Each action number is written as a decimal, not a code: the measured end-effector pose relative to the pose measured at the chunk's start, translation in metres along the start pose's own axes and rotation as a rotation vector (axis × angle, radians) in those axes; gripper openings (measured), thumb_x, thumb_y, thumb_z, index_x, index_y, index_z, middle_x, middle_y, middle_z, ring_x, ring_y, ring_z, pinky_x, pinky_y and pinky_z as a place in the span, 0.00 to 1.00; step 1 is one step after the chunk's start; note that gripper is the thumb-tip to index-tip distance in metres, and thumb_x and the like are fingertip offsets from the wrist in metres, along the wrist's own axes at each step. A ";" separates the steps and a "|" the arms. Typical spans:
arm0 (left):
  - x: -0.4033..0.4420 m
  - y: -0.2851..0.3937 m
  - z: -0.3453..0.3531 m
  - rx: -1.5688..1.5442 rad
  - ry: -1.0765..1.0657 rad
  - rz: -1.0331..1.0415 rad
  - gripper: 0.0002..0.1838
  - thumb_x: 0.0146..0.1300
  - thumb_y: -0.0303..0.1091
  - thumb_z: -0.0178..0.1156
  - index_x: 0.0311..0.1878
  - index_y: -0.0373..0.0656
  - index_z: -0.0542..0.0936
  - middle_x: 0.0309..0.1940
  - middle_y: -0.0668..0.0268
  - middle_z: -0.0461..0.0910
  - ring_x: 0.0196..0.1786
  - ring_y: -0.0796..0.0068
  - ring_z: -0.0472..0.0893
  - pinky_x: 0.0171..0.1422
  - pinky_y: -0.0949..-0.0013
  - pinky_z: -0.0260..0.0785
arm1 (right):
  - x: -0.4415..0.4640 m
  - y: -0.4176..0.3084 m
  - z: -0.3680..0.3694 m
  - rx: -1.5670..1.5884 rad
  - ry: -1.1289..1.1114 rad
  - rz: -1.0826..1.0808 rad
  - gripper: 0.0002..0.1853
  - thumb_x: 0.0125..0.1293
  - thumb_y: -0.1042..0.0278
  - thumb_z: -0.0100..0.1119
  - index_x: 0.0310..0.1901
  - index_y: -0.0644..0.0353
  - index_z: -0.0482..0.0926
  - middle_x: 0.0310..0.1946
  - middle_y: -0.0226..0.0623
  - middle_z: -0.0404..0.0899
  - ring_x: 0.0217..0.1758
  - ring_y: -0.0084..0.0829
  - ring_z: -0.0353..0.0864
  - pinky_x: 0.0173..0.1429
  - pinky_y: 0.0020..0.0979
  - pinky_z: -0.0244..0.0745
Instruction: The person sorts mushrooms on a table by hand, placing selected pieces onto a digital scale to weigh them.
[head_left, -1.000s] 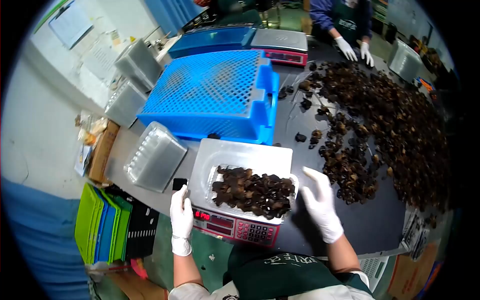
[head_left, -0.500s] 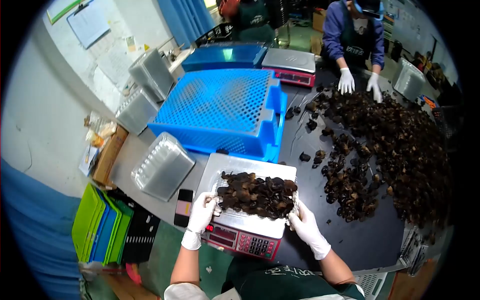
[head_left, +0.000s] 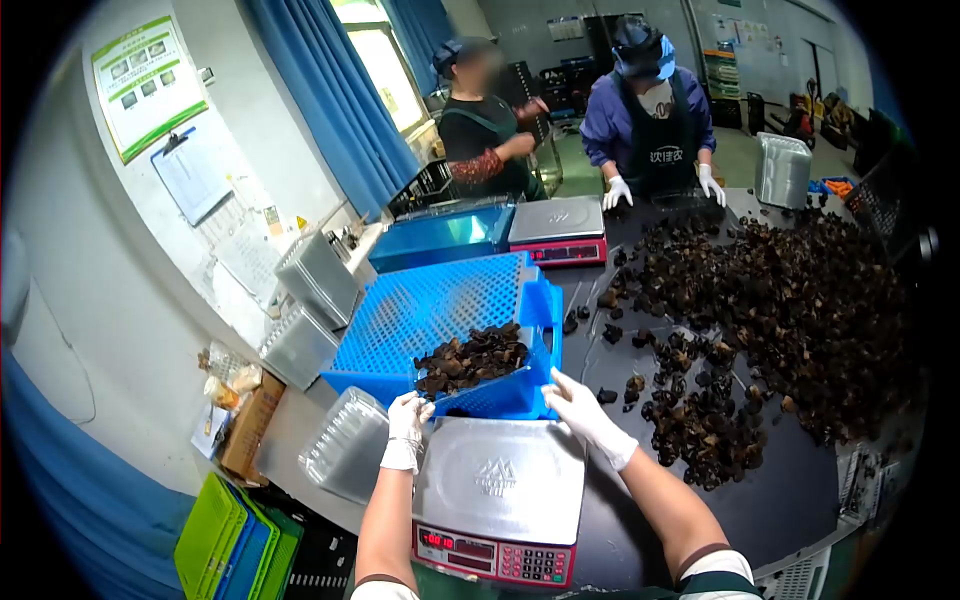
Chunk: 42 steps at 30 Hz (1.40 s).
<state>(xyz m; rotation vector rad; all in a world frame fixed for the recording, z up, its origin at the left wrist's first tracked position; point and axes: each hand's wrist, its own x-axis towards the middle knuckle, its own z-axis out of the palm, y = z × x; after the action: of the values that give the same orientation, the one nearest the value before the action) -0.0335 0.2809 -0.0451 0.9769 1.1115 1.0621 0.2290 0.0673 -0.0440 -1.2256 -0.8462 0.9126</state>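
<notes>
A clear plastic tray [head_left: 490,383] filled with dried black wood ear mushrooms [head_left: 470,358] is raised above the near side of the upturned blue crate [head_left: 430,310]. My left hand [head_left: 406,425] pinches the tray's left edge. At its right edge my right hand [head_left: 585,412] is closed, fingertips against the rim and partly hard to make out. Both hands wear white gloves. Below them stands a red digital scale [head_left: 495,545] with a bare metal plate [head_left: 500,480] and a lit red display.
A large heap of wood ear mushrooms [head_left: 780,310] covers the table's right side. Stacked clear trays [head_left: 350,445] stand left of the scale. A second scale [head_left: 556,225] is beyond the crate. A gloved co-worker [head_left: 655,130] stands opposite, another person [head_left: 485,130] farther left.
Both my hands have lifted the filled tray off the scale and moved it forward to the blue crate. The view has tilted up. The co-worker opposite has straightened, hands now at the table's far edge.
</notes>
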 end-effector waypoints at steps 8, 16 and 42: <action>0.112 0.007 0.007 -0.379 0.096 -0.041 0.16 0.60 0.15 0.51 0.53 0.30 0.69 0.30 0.64 0.67 0.30 0.74 0.72 0.47 0.60 0.81 | -0.064 -0.013 -0.042 -0.018 -0.051 0.087 0.21 0.69 0.67 0.58 0.59 0.69 0.74 0.46 0.37 0.82 0.45 0.21 0.79 0.53 0.24 0.74; 0.043 0.039 -0.066 0.639 0.136 0.677 0.14 0.63 0.25 0.57 0.52 0.32 0.78 0.46 0.59 0.81 0.49 0.72 0.79 0.58 0.69 0.71 | -0.167 -0.017 -0.118 -0.120 0.191 0.295 0.17 0.67 0.65 0.60 0.55 0.62 0.79 0.40 0.30 0.83 0.37 0.17 0.78 0.34 0.21 0.72; -0.149 0.046 -0.049 1.088 0.069 1.194 0.01 0.64 0.23 0.53 0.35 0.37 0.74 0.32 0.55 0.73 0.38 0.52 0.73 0.45 0.55 0.65 | -0.287 0.001 -0.150 -0.232 0.540 0.220 0.13 0.66 0.71 0.57 0.48 0.68 0.81 0.37 0.34 0.84 0.38 0.20 0.78 0.45 0.23 0.73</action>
<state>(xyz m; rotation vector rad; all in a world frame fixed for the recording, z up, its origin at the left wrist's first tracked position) -0.1054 0.1500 0.0206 2.6965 1.1297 1.3704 0.2496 -0.2538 -0.0807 -1.6925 -0.3938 0.6136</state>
